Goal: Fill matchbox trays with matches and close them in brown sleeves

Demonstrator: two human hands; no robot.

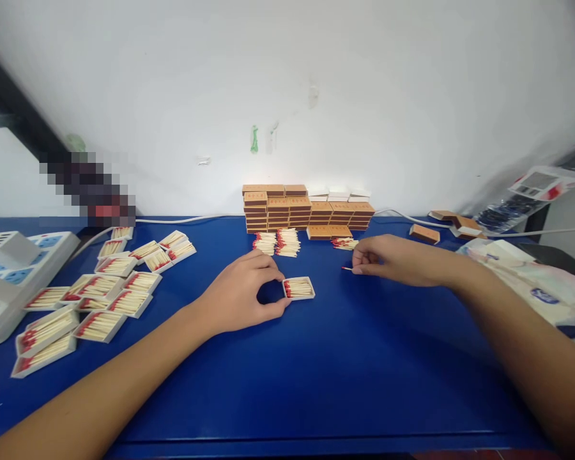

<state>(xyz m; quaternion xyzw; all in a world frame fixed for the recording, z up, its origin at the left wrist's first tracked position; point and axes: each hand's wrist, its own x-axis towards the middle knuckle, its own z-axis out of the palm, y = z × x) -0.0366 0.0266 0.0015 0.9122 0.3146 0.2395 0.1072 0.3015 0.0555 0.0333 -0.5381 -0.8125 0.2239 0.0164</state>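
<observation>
A white matchbox tray (308, 295) filled with red-tipped matches lies on the blue tabletop. My left hand (244, 291) grips its left end between thumb and fingers. To the right of it, my right hand (378, 259) pinches a single match (347, 268), its red head pointing left. Just behind that hand is a small loose pile of matches (344, 243). Two neat heaps of matches (276, 243) lie farther back, in front of the stacked matchboxes (287, 211).
Several filled trays (98, 287) crowd the left side, beside a white power strip (43, 262). Loose matchbox sleeves (424, 234) and a tissue pack (541, 287) lie at the right. White cables (182, 220) run along the wall. Empty white trays (338, 193) top the stack.
</observation>
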